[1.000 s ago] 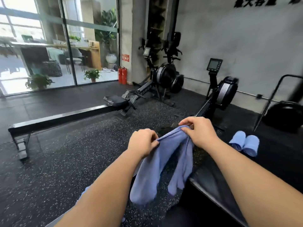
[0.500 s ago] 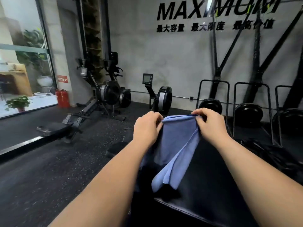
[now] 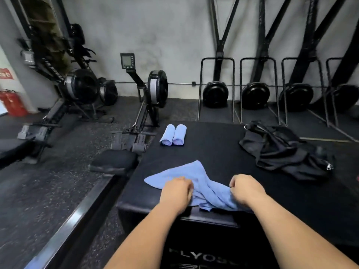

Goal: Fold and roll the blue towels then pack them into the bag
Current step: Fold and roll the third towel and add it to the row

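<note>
Left grip (image 3: 175,193) and right grip (image 3: 245,189) each clutch the crumpled blue cloth towel (image 3: 194,172), laid at the near edge of the black padded worktop (image 3: 223,148), likely for flattening. Two rolled blue towels (image 3: 173,135) beyond; limp black fabric bag (image 3: 281,152) right.

A large black padded box (image 3: 223,152) is standing on a speckled dark rubber floor (image 3: 58,191), its flat top filling the middle of the view. A loose blue towel (image 3: 194,171) is lying crumpled on that top, reaching the near front edge. Beyond the loose blue towel and slightly to its left, two rolled blue towels are lying side by side and touching, the left roll (image 3: 167,135) and the right roll (image 3: 180,135), their spiral ends facing the viewer. To the right of the loose blue towel and farther back, well apart from it, a black bag (image 3: 281,152) is slumping in a crumpled heap, with metal hardware glinting at its edges.
</note>
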A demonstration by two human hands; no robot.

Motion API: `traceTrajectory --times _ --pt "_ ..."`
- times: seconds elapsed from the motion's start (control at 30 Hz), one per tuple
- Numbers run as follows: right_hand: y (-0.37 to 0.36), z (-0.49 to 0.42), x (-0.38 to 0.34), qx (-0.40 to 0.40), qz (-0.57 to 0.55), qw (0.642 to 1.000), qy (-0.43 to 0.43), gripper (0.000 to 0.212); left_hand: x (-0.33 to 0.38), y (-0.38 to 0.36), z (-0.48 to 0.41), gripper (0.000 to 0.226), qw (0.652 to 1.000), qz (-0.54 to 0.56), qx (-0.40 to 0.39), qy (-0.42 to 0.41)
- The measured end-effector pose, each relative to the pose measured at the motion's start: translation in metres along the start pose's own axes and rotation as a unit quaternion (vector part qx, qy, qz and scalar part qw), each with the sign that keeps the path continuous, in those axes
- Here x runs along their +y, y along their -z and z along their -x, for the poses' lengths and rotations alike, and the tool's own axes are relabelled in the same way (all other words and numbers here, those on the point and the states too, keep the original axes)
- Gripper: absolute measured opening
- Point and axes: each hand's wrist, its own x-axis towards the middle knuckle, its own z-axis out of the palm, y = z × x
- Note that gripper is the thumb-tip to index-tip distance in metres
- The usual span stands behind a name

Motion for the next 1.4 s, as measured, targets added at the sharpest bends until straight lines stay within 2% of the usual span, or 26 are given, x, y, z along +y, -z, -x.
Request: traceTrajectory --times 0.07,0.17,0.3,0.43,0.5,0.57,0.63,0.67,0.73,0.8,0.9,1.0,1.1,1.2,1.3,1.4 --pt "-0.003 -0.009 -0.010 0.048 -0.062 0.996 0.030 0.030 -0.009 -0.003 -0.006 0.021 0.999 -0.007 0.033 0.020" --pt "-0.012 -0.022 -0.032 0.047 -0.138 0.985 0.092 0.027 -0.021 -0.006 -0.015 0.025 0.998 0.005 0.034 0.044" --pt "-0.034 -0.037 -0.054 -0.018 -0.101 0.984 0.142 0.031 -0.030 -0.017 -0.023 0.026 0.998 -0.007 0.019 0.055" --pt "-0.048 -0.051 -0.057 -0.015 -0.043 0.988 0.146 0.019 -0.037 -0.026 -0.027 0.027 0.998 -0.005 0.029 0.051" --pt "-0.047 -0.059 -0.054 0.024 -0.068 0.988 0.137 0.019 -0.040 -0.028 -0.030 0.028 0.998 0.009 0.043 0.035" --pt "-0.038 -0.068 -0.049 0.115 -0.157 0.974 0.118 0.024 -0.042 -0.031 -0.036 0.030 0.996 0.018 0.088 0.005" --pt "-0.025 -0.077 -0.037 0.206 -0.226 0.951 0.048 0.033 -0.041 -0.032 -0.044 0.029 0.987 0.019 0.156 -0.012" --pt "-0.019 -0.081 -0.030 0.220 -0.222 0.950 -0.002 0.036 -0.039 -0.033 -0.048 0.029 0.982 0.015 0.186 -0.014" --pt "-0.015 -0.085 -0.014 0.159 -0.141 0.972 -0.096 0.038 -0.031 -0.034 -0.055 0.027 0.978 0.008 0.208 -0.017" --pt "-0.020 -0.079 -0.004 0.092 -0.057 0.986 -0.127 0.034 -0.021 -0.041 -0.060 0.026 0.983 0.017 0.179 -0.022" --pt "-0.037 -0.072 0.003 0.084 0.036 0.995 -0.028 0.030 -0.002 -0.051 -0.064 0.032 0.994 0.028 0.090 -0.045" --pt "-0.049 -0.066 0.000 -0.002 0.005 0.998 0.064 0.044 0.007 -0.061 -0.063 0.030 0.995 0.013 0.009 -0.096" --pt "-0.053 -0.064 0.001 -0.025 -0.023 0.990 0.137 0.055 0.006 -0.059 -0.061 0.037 0.993 -0.071 0.009 -0.098" --pt "-0.051 -0.068 0.008 -0.040 -0.041 0.980 0.192 0.055 0.001 -0.050 -0.059 0.047 0.985 -0.144 0.055 -0.083" --pt "-0.052 -0.073 0.016 -0.002 -0.015 0.990 0.142 0.053 -0.001 -0.036 -0.062 0.048 0.985 -0.155 0.046 -0.058" --pt "-0.057 -0.078 0.016 0.012 -0.014 0.999 0.040 0.051 -0.007 -0.040 -0.072 0.047 0.990 -0.097 0.000 -0.099"
